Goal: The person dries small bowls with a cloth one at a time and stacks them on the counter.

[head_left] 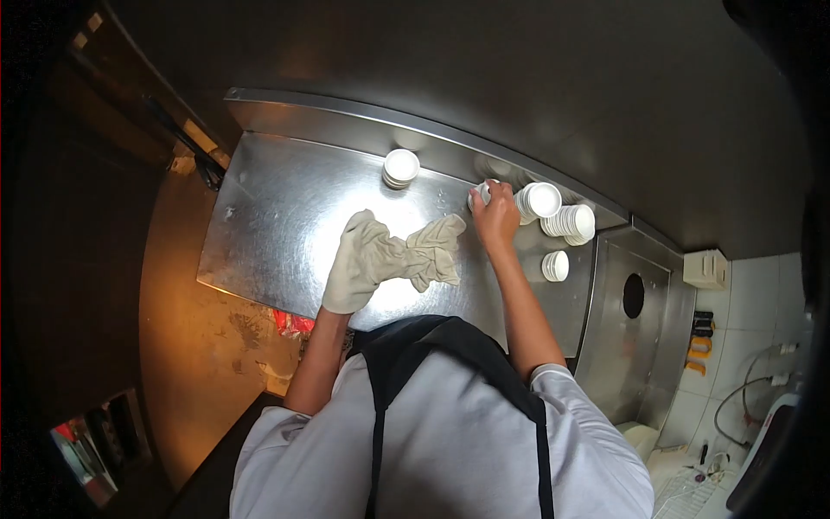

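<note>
My left hand (354, 264) is covered to the wrist by a pale cloth or glove, and it grips a crumpled beige cloth (432, 253) above the steel counter (277, 199). The covering hides its fingers. My right hand (496, 216) has its fingers closed around a short stack of small white bowls (478, 198) near the back edge. Just right of it stand a taller stack of white bowls (538, 201) and a leaning stack (571, 223). A smaller stack (555, 266) is nearer to me. Another stack (400, 169) stands alone at the back, left of my right hand.
A raised steel lip (346, 105) runs along the counter's back. To the right is a steel basin (618, 346) with a dark round opening (634, 296). A white box (706, 269) and orange-handled tools (699, 350) are by the tiled wall. Something red (292, 323) lies below the front edge.
</note>
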`<control>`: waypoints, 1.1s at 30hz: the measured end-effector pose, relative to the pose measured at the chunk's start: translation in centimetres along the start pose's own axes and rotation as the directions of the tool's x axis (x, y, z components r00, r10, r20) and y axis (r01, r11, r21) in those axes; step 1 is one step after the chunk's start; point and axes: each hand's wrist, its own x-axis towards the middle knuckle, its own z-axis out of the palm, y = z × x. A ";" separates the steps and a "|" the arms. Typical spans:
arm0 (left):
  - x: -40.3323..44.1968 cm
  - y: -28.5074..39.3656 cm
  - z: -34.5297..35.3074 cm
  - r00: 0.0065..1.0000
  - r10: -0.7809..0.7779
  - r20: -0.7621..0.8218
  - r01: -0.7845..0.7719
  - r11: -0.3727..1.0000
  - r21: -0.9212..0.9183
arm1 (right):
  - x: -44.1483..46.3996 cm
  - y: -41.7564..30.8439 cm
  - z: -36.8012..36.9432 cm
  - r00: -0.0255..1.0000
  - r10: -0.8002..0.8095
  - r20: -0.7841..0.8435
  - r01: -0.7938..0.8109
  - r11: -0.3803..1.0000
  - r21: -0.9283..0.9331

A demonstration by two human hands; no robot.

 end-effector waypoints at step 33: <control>-1.3 -6.7 -2.0 0.963 0.145 -0.229 -0.074 0.953 0.293 | -11.8 -3.3 -2.8 0.834 -0.339 0.436 0.277 0.940 0.202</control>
